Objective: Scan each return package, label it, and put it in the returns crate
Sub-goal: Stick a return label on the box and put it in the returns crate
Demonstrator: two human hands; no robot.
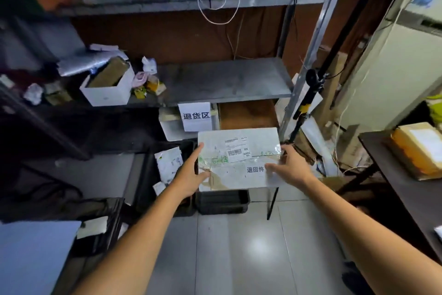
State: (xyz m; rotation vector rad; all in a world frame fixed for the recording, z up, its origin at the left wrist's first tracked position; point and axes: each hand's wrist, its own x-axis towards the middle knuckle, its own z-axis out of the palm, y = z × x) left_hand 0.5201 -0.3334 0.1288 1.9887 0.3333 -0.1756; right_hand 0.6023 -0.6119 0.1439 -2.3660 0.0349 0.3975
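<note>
Both hands, left [191, 176] & right [290, 168], gripping white pkg [239, 158] by opp. sides, just above black crate [222, 201], below sign [195, 116].

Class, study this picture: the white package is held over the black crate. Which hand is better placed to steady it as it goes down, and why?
Probably the left hand: it lies flat along the side of the package right above the crate. The right hand only touches the far corner with its fingertips.
</note>
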